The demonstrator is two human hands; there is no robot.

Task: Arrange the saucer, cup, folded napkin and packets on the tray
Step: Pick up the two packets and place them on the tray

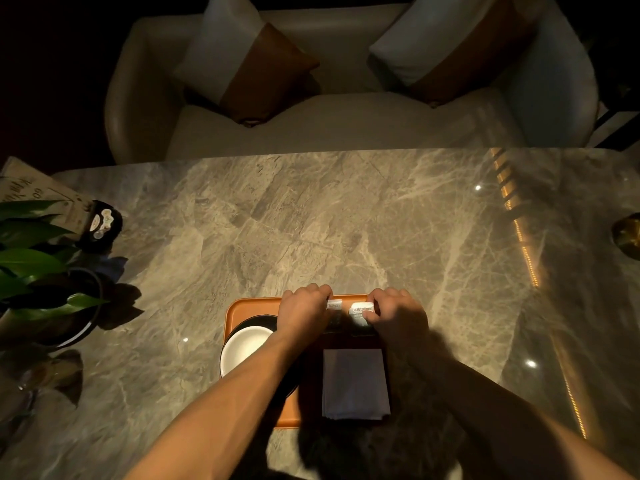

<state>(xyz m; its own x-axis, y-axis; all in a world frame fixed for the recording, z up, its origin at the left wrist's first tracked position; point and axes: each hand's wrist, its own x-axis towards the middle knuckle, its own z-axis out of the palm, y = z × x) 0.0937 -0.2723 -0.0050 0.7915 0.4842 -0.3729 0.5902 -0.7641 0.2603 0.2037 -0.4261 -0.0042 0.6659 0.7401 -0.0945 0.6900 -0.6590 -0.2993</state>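
Observation:
An orange tray point(242, 304) lies on the marble table near me. On its left side stands a white cup point(244, 344) on a dark saucer point(258, 319), partly hidden by my left forearm. A folded grey napkin point(355, 382) lies flat on the tray's right half. At the tray's far edge my left hand point(304, 311) pinches a small white packet point(334, 304), and my right hand point(398, 315) pinches a second white packet point(360, 310) beside it. The two packets sit side by side, a small gap between them.
A potted plant point(38, 271) and a black holder with a menu card point(100, 225) stand at the table's left edge. A brass object point(628, 233) sits at the far right. A cream sofa with cushions point(311, 126) faces the table's far side.

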